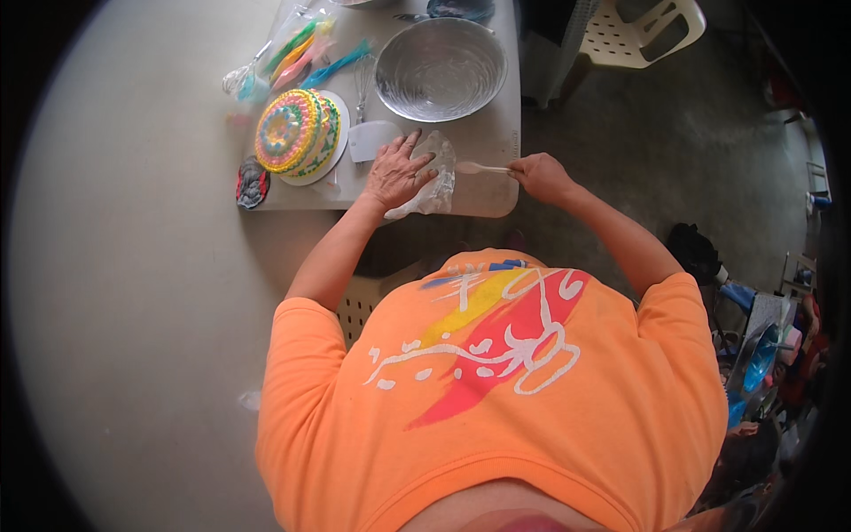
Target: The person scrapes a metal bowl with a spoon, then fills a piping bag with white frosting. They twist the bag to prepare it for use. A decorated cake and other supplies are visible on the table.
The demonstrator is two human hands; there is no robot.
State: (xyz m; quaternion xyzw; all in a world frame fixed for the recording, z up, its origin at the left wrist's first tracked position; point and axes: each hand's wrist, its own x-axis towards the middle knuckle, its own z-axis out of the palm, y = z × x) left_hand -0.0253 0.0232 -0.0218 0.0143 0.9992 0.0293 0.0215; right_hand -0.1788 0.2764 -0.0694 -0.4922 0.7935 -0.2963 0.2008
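Observation:
My left hand (402, 169) lies with its fingers spread on a clear plastic bag (440, 178) at the table's near edge. Pinched in my right hand (542, 176) is the handle of a pale plastic spoon (475, 167). The spoon's bowl points left and sits right beside the bag; whether they touch, I cannot tell. Just beyond my left hand is a white plastic scraper (372, 138). Left of it, a round cake (292, 133) covered in yellow, pink, green and blue piped icing stands on a white board (341, 120).
Beyond the bag stands a large metal bowl (442, 70) smeared with white residue. A wire whisk (362, 80) and several colored piping bags (299, 53) lie farther back. A grey and red cloth (253, 183) is at the table's left corner. A plastic chair (641, 33) stands beyond the table, right.

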